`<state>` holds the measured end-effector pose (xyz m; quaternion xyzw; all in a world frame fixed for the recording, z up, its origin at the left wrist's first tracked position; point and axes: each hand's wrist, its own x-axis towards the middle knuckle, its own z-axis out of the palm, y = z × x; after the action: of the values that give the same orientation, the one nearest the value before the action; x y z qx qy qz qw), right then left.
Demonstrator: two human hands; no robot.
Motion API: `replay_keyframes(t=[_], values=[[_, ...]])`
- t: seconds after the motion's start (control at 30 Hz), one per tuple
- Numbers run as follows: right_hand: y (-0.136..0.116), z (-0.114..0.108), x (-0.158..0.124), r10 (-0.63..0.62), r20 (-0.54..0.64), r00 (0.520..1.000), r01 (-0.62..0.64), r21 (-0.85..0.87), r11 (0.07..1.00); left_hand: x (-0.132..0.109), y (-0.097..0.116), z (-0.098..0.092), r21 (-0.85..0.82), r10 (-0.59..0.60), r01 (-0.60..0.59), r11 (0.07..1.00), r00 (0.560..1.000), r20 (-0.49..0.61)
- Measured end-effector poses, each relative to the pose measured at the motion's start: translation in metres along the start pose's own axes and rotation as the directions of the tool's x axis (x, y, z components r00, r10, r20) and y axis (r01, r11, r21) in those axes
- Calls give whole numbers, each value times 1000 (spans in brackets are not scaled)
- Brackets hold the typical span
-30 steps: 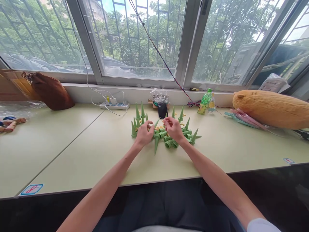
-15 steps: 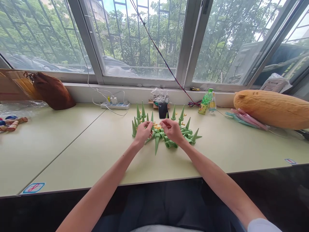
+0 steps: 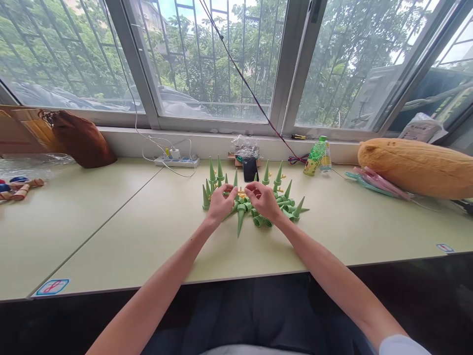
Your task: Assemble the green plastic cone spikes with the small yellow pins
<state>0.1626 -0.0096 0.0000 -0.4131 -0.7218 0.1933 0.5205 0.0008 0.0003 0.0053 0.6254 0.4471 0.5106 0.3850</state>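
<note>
Just in front of the black phone [image 3: 250,169], both hands meet over the heap of green cones [image 3: 288,203] and hide its middle. The left hand [image 3: 219,203] and right hand [image 3: 265,201] curl their fingertips toward each other. Whatever lies between them is too small to make out, so I cannot tell whether either hand pinches anything.

brown bag [image 3: 83,143], power strip [image 3: 176,160], phone [image 3: 250,169], green bottle [image 3: 314,156], orange plush [image 3: 414,167] along the wall.

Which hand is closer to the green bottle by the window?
Right. The right hand is down-left of the green bottle; the left hand lies farther left.
</note>
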Motion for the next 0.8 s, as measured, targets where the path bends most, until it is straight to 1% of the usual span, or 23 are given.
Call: replay_keyframes(t=[0.2,0.5,0.7,0.8], values=[[1,0,1,-20,2,1000,20,-31,999,1,-1,-2,92,56,-54,994,998,-18],[6,1,1,-25,0,1000,25,-17,1000,0,1,-1,61,61,-60,996,998,-21],[7,1,2,-26,-5,1000,26,-11,1000,1,0,-1,65,85,-83,994,996,-29],[7,1,2,-18,-5,1000,18,-17,1000,1,1,0,91,116,-111,990,992,-42]])
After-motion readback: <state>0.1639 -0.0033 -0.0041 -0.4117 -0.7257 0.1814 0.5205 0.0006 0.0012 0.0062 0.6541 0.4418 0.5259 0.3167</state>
